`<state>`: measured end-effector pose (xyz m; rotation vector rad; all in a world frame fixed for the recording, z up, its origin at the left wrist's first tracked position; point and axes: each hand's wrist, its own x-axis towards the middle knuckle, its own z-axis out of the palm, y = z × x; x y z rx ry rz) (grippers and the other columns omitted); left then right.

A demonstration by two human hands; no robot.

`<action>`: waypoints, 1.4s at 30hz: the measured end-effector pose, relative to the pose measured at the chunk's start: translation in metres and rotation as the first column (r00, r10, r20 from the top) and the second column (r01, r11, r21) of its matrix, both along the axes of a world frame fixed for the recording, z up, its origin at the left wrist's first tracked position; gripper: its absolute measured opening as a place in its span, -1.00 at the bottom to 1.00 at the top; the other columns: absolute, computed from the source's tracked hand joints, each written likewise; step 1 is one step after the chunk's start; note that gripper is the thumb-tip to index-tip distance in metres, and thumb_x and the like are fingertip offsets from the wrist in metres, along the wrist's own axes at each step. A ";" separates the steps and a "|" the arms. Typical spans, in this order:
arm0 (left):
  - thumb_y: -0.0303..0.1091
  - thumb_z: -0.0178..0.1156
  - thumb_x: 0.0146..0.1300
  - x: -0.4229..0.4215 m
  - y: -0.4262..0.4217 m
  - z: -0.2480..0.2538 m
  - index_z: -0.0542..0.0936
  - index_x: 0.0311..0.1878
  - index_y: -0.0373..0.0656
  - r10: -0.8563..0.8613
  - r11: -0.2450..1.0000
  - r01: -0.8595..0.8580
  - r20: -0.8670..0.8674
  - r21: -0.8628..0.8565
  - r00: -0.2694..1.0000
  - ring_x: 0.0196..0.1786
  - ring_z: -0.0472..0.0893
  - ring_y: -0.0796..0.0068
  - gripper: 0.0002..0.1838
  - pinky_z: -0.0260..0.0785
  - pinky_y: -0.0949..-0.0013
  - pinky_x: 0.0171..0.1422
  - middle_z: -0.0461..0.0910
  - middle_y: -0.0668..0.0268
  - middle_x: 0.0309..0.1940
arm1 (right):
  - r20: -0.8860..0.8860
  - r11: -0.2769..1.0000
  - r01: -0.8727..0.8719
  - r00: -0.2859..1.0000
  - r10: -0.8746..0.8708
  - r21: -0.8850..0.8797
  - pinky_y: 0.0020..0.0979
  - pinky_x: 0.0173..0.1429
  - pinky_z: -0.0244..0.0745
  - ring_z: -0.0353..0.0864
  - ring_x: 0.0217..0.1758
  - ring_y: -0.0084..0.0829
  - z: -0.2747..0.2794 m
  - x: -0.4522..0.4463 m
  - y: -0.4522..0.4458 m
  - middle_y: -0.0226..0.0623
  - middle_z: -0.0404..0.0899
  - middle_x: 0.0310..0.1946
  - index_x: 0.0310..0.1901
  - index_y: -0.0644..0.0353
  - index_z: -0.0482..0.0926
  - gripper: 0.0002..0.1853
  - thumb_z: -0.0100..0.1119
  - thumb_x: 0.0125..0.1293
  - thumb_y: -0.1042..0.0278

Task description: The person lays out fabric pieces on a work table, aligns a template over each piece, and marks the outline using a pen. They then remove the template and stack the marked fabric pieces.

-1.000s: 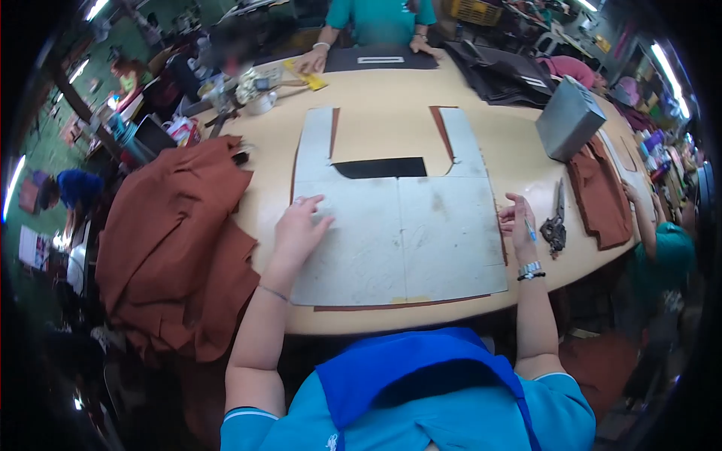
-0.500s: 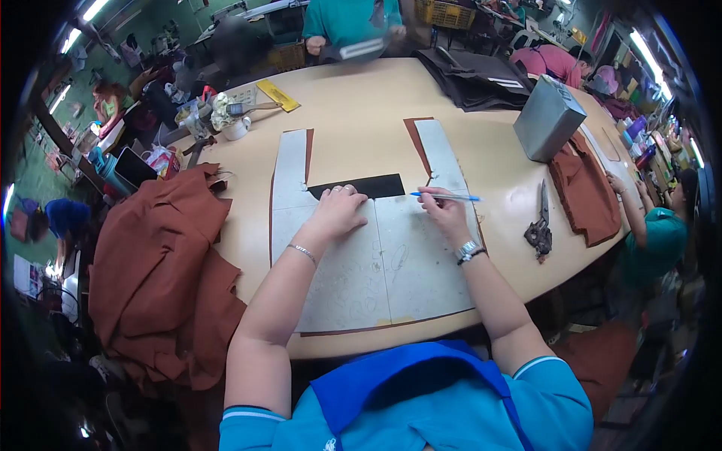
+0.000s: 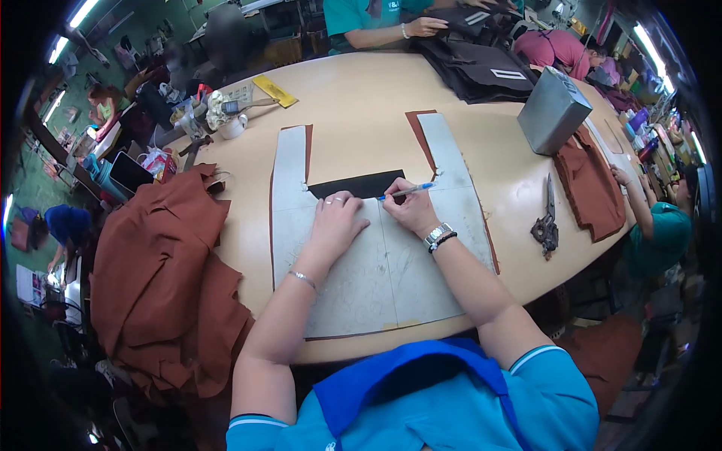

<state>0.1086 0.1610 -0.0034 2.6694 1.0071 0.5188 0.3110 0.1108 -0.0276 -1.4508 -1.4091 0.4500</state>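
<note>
A pale U-shaped template [image 3: 346, 278] lies on reddish-brown material [image 3: 421, 139], whose edges show around it. A black strip [image 3: 361, 185] lies along the bottom of the template's cutout. My left hand [image 3: 338, 223] presses on the template just below the strip, fingers spread and holding nothing. My right hand [image 3: 411, 210] is closed around a blue pen [image 3: 423, 187], its tip at the template's edge near the right part of the strip.
Brown material [image 3: 158, 278] is heaped at the left. Scissors [image 3: 545, 225], a metal block [image 3: 554, 111] and more brown pieces [image 3: 590, 184] lie at the right. A white cup [image 3: 233, 128] and yellow object [image 3: 275, 91] stand farther back. A co-worker's hand [image 3: 426, 28] touches dark pieces [image 3: 481, 71].
My left hand has come up to the strip from the template's left side. My right hand has moved from the right edge to the strip with the pen. The co-worker across has shifted right.
</note>
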 end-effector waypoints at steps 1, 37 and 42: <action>-0.15 0.35 0.18 -0.004 -0.006 -0.003 0.59 0.10 -0.09 0.037 0.999 -0.037 0.020 -0.006 0.999 0.21 0.46 0.15 -0.55 0.25 0.04 0.34 0.51 0.19 0.05 | 0.010 1.000 0.010 1.000 -0.010 -0.014 -0.52 -0.39 0.49 0.58 -0.50 -0.62 -0.001 0.000 0.001 -0.35 0.58 -0.56 -0.41 0.27 0.53 -0.89 0.26 0.12 0.44; 0.31 0.19 0.18 -0.029 -0.022 -0.013 0.27 0.41 -0.16 0.335 0.931 -0.351 -0.147 -0.098 0.931 0.58 -0.06 -0.12 -0.09 -0.18 -0.49 0.45 0.02 -0.09 0.51 | -0.102 0.977 -0.211 0.973 0.206 -0.037 -0.47 -0.35 0.49 0.56 -0.47 -0.55 -0.008 -0.098 0.103 -0.32 0.65 -0.50 -0.32 0.25 0.62 -0.85 0.23 0.19 0.34; 0.32 0.18 0.18 -0.030 -0.023 -0.012 0.25 0.43 -0.17 0.323 0.929 -0.347 -0.171 -0.128 0.931 0.58 -0.07 -0.13 -0.07 -0.21 -0.49 0.45 -0.01 -0.07 0.53 | -0.127 0.975 -0.218 0.969 0.211 -0.045 -0.43 -0.33 0.53 0.60 -0.47 -0.49 -0.007 -0.100 0.100 -0.27 0.65 -0.50 -0.30 0.26 0.62 -0.84 0.23 0.20 0.33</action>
